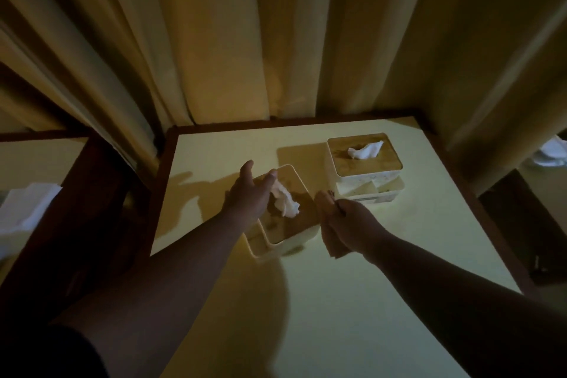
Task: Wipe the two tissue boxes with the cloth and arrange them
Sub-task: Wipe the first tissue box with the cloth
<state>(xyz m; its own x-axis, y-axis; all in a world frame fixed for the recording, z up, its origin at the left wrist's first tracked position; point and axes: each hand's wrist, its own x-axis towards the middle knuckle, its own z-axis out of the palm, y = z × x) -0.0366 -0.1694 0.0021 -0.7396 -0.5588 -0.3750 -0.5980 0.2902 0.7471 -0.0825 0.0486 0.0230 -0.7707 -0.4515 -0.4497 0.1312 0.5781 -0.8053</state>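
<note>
So the left hand (250, 193) has its fingers loose and spread, not gripping anything, reaching over the upper-left corner of the near tissue box (280, 218) in the middle of the frame. Can't really tell if the fingertips actually touch the lid or just float above it, the light's too dim. The right hand (345, 218) is curled round the cloth (331, 239), a brownish rag bunched in the fist with a tail hanging out below.

The bit that matters: that cloth hand sits just right of the near box, beside its right edge, so the box lies to its left and a little lower in frame. The box's long axis runs diagonally, upper left to lower right. A tissue (287, 201) sticks out of its top.

The second tissue box (365, 163) is further back, upper right of centre on the table (399, 255), nearer the right hand. My guess is the near box gets wiped next.
</note>
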